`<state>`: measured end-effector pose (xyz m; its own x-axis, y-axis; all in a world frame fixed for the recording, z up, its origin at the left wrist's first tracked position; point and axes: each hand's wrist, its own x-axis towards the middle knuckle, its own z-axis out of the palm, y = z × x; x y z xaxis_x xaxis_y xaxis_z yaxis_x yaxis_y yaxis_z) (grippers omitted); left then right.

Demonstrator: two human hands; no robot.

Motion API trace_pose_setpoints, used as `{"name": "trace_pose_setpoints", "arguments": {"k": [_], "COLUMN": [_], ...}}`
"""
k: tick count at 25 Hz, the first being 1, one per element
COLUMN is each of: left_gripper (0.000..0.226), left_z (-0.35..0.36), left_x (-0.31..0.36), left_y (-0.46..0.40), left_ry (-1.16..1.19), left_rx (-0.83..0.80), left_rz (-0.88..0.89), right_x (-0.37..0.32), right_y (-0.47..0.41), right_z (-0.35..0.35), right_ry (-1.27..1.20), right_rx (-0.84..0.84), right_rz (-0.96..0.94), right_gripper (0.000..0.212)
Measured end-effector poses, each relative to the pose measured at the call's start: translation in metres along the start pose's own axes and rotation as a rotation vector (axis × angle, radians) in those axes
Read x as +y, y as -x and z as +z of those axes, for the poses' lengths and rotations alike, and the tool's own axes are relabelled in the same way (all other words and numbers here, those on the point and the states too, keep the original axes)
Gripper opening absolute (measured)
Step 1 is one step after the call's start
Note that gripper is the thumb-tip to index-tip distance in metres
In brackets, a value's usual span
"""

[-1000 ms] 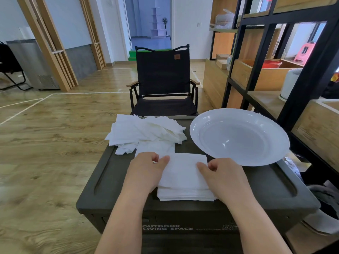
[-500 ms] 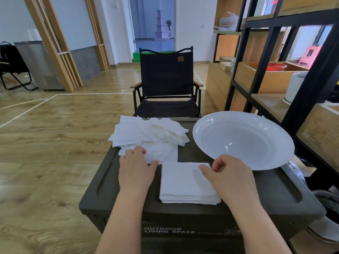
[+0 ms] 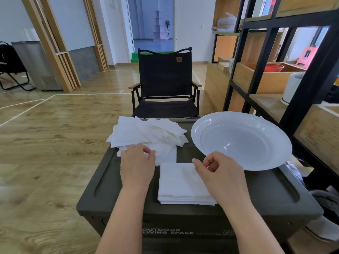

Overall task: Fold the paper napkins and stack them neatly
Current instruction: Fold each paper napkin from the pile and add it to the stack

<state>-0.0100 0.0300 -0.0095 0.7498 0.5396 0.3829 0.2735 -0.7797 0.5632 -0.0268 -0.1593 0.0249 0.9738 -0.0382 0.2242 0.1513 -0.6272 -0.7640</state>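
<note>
A neat stack of folded white napkins (image 3: 180, 184) lies near the front edge of the dark box top (image 3: 266, 191). Behind it, at the back left, spreads a loose pile of unfolded white napkins (image 3: 146, 133). My left hand (image 3: 137, 165) rests on the near edge of that loose pile, its fingers curled onto a napkin there. My right hand (image 3: 219, 172) hovers over the right side of the folded stack, fingers loosely curled, thumb out, holding nothing.
A large white plate (image 3: 242, 140) sits on the box at the back right, close to my right hand. A black folding chair (image 3: 165, 88) stands just behind the box. Black and wood shelving (image 3: 275, 70) runs along the right. Wood floor lies to the left.
My left hand has moved off the folded stack and up to the loose pile. My right hand has lifted from the stack's top edge and curled.
</note>
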Motion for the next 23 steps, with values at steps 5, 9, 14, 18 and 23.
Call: {"name": "trace_pose_setpoints", "arguments": {"k": [5,9,14,18,23], "left_gripper": [0.021,0.008,0.027,0.019,0.007], "left_z": [0.007,-0.006,-0.067,-0.078,-0.069], "left_x": [-0.005,0.002,0.03,0.036,0.039], "left_y": [-0.002,-0.002,0.003,0.015,0.021], "left_ry": [-0.162,0.159,1.097,1.281,1.015], "left_rx": [-0.053,-0.02,-0.271,-0.517,-0.562], "left_rz": [0.048,-0.016,-0.156,0.019,0.163], "right_x": [-0.003,-0.004,-0.015,-0.033,-0.03], "right_y": [0.002,0.002,0.002,0.009,0.01], "right_z": [0.003,0.002,-0.004,-0.017,-0.01], "right_ry": [-0.011,-0.008,-0.25,-1.18,-1.156], "right_rx": [-0.011,-0.023,-0.153,-0.672,-0.446], "right_rz": [0.004,0.018,0.078,0.333,0.309], "right_gripper": [0.028,0.028,0.024,0.052,0.025]}}
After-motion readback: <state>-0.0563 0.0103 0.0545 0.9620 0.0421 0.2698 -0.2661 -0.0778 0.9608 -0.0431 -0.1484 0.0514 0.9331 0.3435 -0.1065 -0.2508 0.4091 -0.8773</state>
